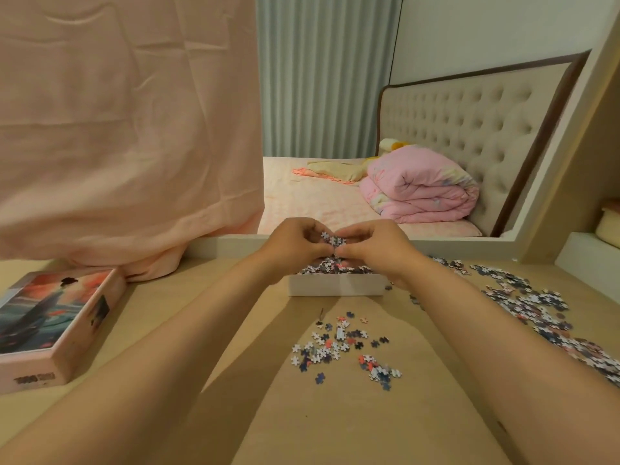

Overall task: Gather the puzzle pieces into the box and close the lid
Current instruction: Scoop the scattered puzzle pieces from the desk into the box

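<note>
Box: the low white cardboard box (337, 285) stands open at the far middle of the tan wooden surface (335, 414); every place below is given from it.
Done: a heap of pieces (330, 269) shows above the box's near wall, so part of the gathering looks finished.
In hand: a clump of small jigsaw pieces (333, 240), white-backed and mixed in colour, is held just above the box's opening.
Left to gather, near side: a loose scatter of pieces (345, 347) lies on the surface in front of the box, towards the person.
Left to gather, right side: a long drift of pieces (536, 307) runs from beside the box's right end away to the right edge of the view; this looks like the larger share.
Lid: the pink picture-printed cardboard lid (50, 320) lies well apart to the left of the box, picture side up, not yet fitted.
Judgement: roughly mid-task; several more scoops seem needed before closing.
Left hand: the left hand (295, 245) is above the box's left half, its fingers curled inward round the clump.
Right hand: the right hand (372, 245) mirrors it above the right half, curled onto the same clump, fingertips meeting the other hand's.
Arms: both forearms reach forward, passing either side of the near scatter and converging over the box.
Backdrop: a pink cloth (127, 129) hangs behind and left of the box.
</note>
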`<state>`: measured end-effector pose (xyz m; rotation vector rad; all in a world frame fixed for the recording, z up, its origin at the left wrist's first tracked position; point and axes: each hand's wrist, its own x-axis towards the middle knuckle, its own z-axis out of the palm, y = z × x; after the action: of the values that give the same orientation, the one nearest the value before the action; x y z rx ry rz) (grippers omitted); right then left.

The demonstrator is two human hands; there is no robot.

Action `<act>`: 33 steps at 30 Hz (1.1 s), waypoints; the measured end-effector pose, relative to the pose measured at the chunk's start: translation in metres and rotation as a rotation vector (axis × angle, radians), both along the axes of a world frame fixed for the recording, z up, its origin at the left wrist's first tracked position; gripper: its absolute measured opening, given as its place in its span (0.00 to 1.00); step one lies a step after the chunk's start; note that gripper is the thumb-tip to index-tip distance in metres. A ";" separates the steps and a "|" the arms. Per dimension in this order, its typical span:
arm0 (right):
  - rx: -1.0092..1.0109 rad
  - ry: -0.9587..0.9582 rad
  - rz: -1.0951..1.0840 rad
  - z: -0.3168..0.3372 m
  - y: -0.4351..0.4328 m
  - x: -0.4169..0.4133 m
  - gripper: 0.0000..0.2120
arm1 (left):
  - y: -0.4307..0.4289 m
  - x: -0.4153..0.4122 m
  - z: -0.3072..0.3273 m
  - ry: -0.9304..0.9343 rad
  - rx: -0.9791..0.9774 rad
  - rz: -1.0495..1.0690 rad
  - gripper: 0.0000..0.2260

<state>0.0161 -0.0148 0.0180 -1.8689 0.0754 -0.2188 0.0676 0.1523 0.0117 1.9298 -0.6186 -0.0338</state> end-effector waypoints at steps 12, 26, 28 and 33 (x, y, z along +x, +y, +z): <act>-0.526 0.002 0.029 -0.020 -0.021 0.046 0.12 | 0.004 0.048 -0.021 -0.266 0.438 -0.028 0.11; -0.863 0.084 0.207 -0.014 -0.013 0.012 0.14 | 0.020 0.035 -0.033 -0.470 0.634 -0.025 0.14; -0.851 -0.008 0.155 -0.009 -0.013 0.001 0.13 | 0.023 0.024 -0.032 -0.549 0.532 0.003 0.14; -0.865 0.001 0.220 -0.010 -0.009 -0.035 0.11 | 0.028 -0.018 -0.036 -0.520 0.408 -0.062 0.12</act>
<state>-0.0187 -0.0241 0.0082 -2.7131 -0.2646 -0.0983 0.0491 0.1807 -0.0247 2.3307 -1.0810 0.3359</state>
